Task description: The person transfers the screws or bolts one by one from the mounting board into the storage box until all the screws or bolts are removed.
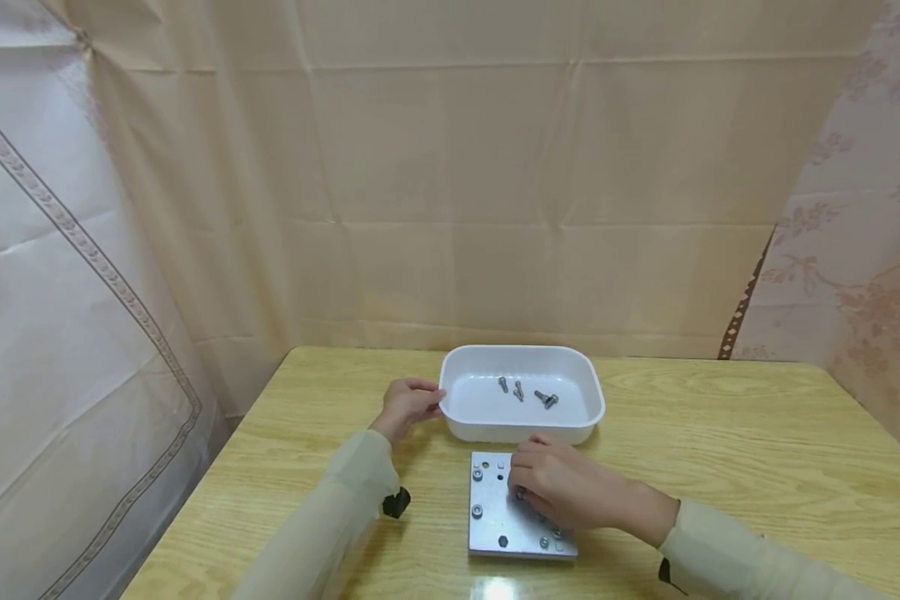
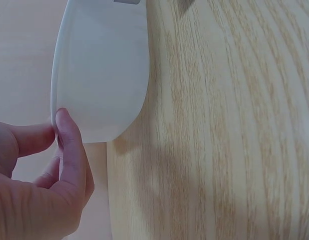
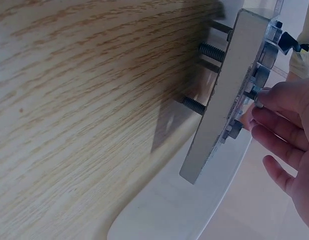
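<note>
My left hand (image 1: 408,406) pinches the left rim of a white plastic tray (image 1: 521,432) between thumb and fingers; the left wrist view shows the hand (image 2: 47,190) at the corner of the tray (image 2: 104,70). Several loose bolts (image 1: 519,391) lie inside it. In front of the tray is a silver metal plate (image 1: 487,532) set with several bolts. Over its right half, my right hand (image 1: 562,483) covers part of the plate. Seen from the right wrist, thumb and finger pinch a bolt (image 3: 252,94) on the plate's upper face, while threaded shanks (image 3: 211,52) stick out underneath.
Everything stands on a wood-grain table (image 1: 720,467). A beige cloth (image 1: 450,183) hangs behind its far edge, with patterned cloths at the left and right. The tray's near wall is close to the plate's far edge.
</note>
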Tool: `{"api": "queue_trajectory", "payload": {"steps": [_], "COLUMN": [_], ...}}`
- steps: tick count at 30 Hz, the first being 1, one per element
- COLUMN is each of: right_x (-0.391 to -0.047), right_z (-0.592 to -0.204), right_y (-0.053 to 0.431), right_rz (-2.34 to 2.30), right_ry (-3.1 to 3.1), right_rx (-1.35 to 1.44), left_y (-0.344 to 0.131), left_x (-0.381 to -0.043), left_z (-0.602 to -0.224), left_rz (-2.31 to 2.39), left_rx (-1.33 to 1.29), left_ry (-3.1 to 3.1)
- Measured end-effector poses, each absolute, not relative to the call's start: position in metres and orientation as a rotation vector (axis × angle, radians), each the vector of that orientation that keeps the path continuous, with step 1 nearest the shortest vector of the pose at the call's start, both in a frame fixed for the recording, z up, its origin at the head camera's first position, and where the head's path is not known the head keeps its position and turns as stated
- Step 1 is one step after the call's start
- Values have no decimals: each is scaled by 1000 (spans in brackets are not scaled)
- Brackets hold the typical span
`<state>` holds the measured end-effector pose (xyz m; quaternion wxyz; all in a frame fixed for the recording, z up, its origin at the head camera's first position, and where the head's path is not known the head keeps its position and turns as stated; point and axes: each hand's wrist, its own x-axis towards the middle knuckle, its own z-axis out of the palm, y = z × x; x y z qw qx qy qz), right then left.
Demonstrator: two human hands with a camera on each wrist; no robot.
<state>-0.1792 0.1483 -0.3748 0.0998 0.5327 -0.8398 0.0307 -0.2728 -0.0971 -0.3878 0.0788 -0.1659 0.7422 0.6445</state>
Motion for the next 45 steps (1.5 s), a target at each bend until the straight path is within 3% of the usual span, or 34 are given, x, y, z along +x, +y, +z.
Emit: {"api": "queue_trajectory", "payload": {"steps": [45], "right_x": [-183], "right_z": [-359], "right_y": [147], "right_rz": [119], "right_ry": [-2397], "right_rx": [1520], "left_y": [-97], "left_x": [-271], "left_z": [-388], "left_rz": [1958], "left_rx": [-483], "left_ry": [2215]}}
